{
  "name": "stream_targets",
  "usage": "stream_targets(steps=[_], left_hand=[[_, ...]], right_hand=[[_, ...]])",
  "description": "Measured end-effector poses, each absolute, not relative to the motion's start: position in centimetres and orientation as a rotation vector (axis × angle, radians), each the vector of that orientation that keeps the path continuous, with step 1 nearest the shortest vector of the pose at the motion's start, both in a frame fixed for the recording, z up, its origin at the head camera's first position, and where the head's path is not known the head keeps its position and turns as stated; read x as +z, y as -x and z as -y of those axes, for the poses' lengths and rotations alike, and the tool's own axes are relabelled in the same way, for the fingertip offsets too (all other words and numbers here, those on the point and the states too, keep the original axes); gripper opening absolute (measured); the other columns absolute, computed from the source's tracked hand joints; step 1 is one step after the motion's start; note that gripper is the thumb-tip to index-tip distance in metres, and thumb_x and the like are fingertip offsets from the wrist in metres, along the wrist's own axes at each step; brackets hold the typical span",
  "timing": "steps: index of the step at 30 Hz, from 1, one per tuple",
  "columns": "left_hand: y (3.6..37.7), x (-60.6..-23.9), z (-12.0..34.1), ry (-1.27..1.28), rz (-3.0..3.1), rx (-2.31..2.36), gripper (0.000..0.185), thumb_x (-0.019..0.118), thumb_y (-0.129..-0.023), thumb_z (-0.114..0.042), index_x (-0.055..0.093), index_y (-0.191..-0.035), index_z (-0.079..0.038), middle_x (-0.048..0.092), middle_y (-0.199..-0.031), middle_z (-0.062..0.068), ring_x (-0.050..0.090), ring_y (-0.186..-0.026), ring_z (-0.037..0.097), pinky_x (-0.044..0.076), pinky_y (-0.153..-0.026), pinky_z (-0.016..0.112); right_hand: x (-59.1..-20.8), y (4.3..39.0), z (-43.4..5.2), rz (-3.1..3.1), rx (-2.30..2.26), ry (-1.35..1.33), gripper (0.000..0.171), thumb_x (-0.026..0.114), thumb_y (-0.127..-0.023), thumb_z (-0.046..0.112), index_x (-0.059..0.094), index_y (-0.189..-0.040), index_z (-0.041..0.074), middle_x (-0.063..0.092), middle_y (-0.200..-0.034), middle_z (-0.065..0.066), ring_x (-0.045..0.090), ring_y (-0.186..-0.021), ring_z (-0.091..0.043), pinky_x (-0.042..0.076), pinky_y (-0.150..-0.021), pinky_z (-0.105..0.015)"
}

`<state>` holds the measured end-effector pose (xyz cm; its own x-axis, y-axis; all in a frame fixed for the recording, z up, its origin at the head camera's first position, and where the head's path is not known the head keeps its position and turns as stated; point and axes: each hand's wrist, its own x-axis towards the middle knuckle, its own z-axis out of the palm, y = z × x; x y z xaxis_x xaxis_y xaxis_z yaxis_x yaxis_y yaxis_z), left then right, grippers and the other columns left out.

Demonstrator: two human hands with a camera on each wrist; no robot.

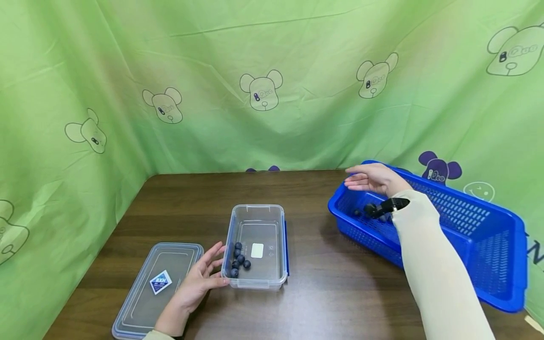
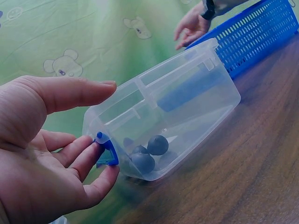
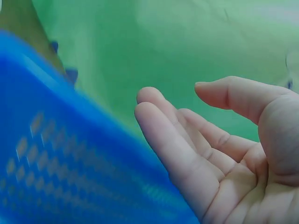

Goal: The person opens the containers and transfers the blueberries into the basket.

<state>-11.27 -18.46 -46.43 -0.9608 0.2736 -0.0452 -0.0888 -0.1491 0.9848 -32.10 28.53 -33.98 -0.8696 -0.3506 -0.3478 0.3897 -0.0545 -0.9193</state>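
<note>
A clear plastic box [image 1: 258,245] [image 2: 187,98] sits on the brown table with several dark blueberries [image 1: 238,261] [image 2: 149,151] in its near left corner. My left hand [image 1: 199,278] [image 2: 56,154] rests open against the box's near left corner, fingers touching its wall and blue clasp [image 2: 106,150]. My right hand [image 1: 371,179] [image 3: 210,144] hovers open, palm empty, over the far left end of a blue slotted basket [image 1: 467,236] [image 3: 56,172]. A few dark berries [image 1: 374,211] lie inside the basket under the wrist.
The box's clear lid [image 1: 157,288] with a blue-and-white label lies flat on the table [image 1: 340,293] left of the box, under my left wrist. A green cloth with bear prints [image 1: 261,89] hangs behind and on both sides.
</note>
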Motion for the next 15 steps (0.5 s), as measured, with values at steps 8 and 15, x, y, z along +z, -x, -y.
stream_targets(steps=[8, 15], left_hand=[[11.3, -46.5, 18.5, -0.215, -1.885, 2.205, 0.097, 0.071, -0.074, 0.013, 0.016, -0.154, 0.01, 0.02, -0.157, 0.03, 0.044, -0.124, 0.019, 0.044, -0.097, 0.028], [11.3, -46.4, 18.5, -0.215, -1.881, 2.204, 0.097, 0.071, -0.075, 0.013, 0.015, -0.154, 0.009, 0.019, -0.157, 0.03, 0.044, -0.125, 0.02, 0.044, -0.098, 0.028]], right_hand=[[-33.1, 31.7, -22.6, -1.839, -1.885, 0.156, 0.022, 0.048, -0.102, 0.004, 0.068, -0.093, 0.009, 0.071, -0.085, -0.014, 0.072, -0.08, -0.022, 0.058, -0.078, -0.033], [-34.6, 31.3, -17.5, -1.845, -1.774, 0.237, 0.014, 0.052, -0.1, 0.006, 0.065, -0.104, 0.004, 0.069, -0.085, -0.013, 0.071, -0.078, -0.022, 0.058, -0.079, -0.037]])
